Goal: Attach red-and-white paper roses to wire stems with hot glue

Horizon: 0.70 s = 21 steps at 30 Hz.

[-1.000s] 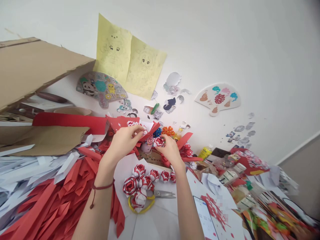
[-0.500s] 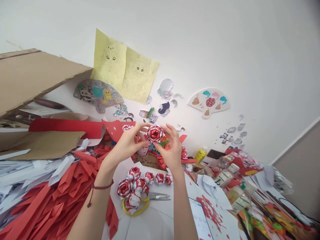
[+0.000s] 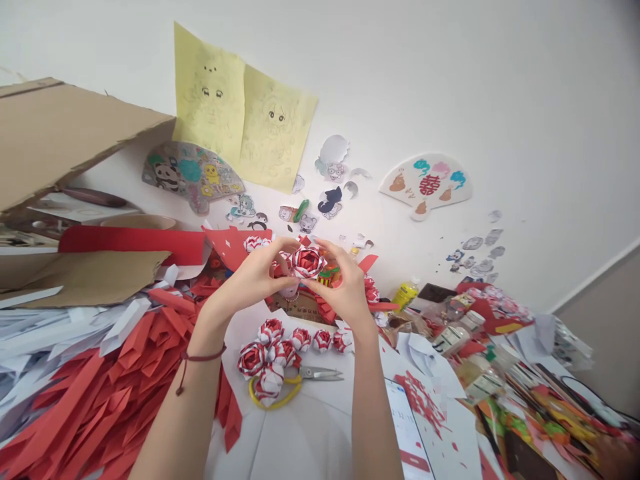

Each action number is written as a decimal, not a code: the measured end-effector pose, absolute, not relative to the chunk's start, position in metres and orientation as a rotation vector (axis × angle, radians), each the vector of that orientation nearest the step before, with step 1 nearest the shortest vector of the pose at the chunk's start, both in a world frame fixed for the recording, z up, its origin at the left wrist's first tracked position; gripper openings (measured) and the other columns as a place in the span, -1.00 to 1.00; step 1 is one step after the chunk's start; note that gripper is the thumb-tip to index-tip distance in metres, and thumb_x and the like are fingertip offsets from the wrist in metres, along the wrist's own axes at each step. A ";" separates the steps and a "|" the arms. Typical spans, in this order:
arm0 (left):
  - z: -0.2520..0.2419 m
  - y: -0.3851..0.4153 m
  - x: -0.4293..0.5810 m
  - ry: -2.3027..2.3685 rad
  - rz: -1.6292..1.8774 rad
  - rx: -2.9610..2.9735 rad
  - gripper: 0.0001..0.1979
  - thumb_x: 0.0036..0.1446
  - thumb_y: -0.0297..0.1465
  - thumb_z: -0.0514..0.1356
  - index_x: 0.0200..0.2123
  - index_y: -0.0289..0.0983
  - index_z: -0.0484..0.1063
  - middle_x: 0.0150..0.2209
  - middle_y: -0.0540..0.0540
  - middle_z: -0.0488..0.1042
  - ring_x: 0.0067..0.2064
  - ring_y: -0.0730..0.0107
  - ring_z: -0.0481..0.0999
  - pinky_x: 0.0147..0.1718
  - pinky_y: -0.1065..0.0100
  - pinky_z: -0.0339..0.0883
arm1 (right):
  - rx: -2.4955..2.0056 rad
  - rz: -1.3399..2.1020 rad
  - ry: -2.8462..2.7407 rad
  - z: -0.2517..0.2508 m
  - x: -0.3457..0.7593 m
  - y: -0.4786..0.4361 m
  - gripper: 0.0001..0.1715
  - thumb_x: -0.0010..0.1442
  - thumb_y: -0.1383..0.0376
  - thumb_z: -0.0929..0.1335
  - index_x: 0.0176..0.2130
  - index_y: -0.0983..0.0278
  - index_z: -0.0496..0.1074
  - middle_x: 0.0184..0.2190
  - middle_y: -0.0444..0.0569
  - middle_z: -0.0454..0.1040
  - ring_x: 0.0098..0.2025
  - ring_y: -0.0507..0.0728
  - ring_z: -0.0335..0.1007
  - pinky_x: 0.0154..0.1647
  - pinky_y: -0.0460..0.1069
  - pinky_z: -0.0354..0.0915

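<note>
Between both hands, raised above the table, is a red-and-white paper rose (image 3: 307, 263) with its open face toward me. My left hand (image 3: 260, 270) grips its left side with thumb and fingers. My right hand (image 3: 341, 277) holds it from the right, the thumb at the lower edge and fingers at the upper rim. Below, several finished paper roses (image 3: 251, 359) lie clustered on white paper. Scissors with yellow handles (image 3: 320, 374) lie beside them, the handle loop around part of one rose.
Piles of folded red paper strips (image 3: 115, 393) and white strips (image 3: 30, 347) cover the left. A cardboard box (image 3: 75, 133) juts in at upper left. On the right lie a phone (image 3: 406, 427), bottles (image 3: 453, 333) and a yellow-labelled bottle (image 3: 406, 294). A pale wall with paper fans (image 3: 426, 185) stands behind.
The rose has tipped slightly and both hands have shifted their fingers around it. My view has tilted a little, so the wall items sit higher.
</note>
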<state>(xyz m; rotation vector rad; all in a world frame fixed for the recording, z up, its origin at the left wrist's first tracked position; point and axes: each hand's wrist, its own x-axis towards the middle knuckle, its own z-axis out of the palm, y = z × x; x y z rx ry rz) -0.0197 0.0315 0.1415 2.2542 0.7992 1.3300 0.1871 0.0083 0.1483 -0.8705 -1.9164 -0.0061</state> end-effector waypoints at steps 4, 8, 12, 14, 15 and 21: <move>0.140 0.031 -0.023 0.913 1.191 2.292 -0.42 0.12 -0.17 0.30 0.17 -0.18 0.29 -0.11 -0.09 0.53 -0.21 0.27 0.55 -0.25 0.32 0.41 | -0.892 0.091 -1.986 0.148 0.189 0.009 -0.25 0.11 0.17 0.52 0.23 0.07 0.29 0.13 -0.06 0.45 0.12 0.16 0.40 0.18 0.09 0.33; 0.136 0.034 -0.028 0.961 1.031 2.317 -0.38 0.13 -0.12 0.28 0.21 -0.17 0.27 -0.31 -0.02 0.56 -0.31 0.25 0.56 -0.32 0.32 0.38 | -0.913 0.190 -2.057 0.145 0.189 0.012 -0.28 0.13 0.18 0.51 0.22 0.08 0.31 0.11 -0.06 0.45 0.11 0.16 0.40 0.16 0.08 0.34; 0.130 0.040 -0.036 1.009 0.805 2.327 -0.44 0.11 -0.12 0.26 0.16 -0.14 0.32 -0.29 -0.04 0.61 -0.22 0.18 0.60 -0.27 0.32 0.38 | -1.073 0.352 -2.159 0.142 0.196 0.013 -0.15 0.10 0.24 0.50 0.29 0.04 0.20 0.08 -0.05 0.44 -0.12 0.10 0.47 0.02 0.07 0.41; 0.126 0.044 -0.040 1.096 0.714 2.357 -0.50 0.10 -0.13 0.25 0.09 -0.14 0.38 -0.24 -0.07 0.62 -0.18 0.17 0.59 -0.26 0.32 0.38 | -1.169 0.406 -2.201 0.141 0.205 0.012 -0.18 0.10 0.27 0.49 0.29 0.05 0.22 0.09 -0.04 0.43 -0.21 0.07 0.47 -0.06 0.05 0.43; 0.124 0.046 -0.041 1.165 0.681 2.376 -0.53 0.08 -0.15 0.25 0.06 -0.14 0.41 -0.20 -0.08 0.62 -0.16 0.15 0.59 -0.25 0.31 0.37 | -1.224 0.415 -2.219 0.140 0.210 0.011 -0.22 0.09 0.27 0.48 0.25 0.07 0.27 0.09 -0.03 0.43 -0.23 0.07 0.47 -0.09 0.04 0.42; 0.109 0.059 -0.040 1.496 0.448 2.431 -0.61 0.01 -0.24 0.24 -0.05 -0.14 0.52 -0.16 -0.14 0.59 -0.16 0.08 0.56 -0.31 0.29 0.31 | -1.648 0.605 -2.406 0.132 0.246 0.017 -0.40 -0.03 0.16 0.54 0.02 0.22 0.51 -0.17 -0.02 0.55 -0.20 0.16 0.47 -0.25 -0.03 0.34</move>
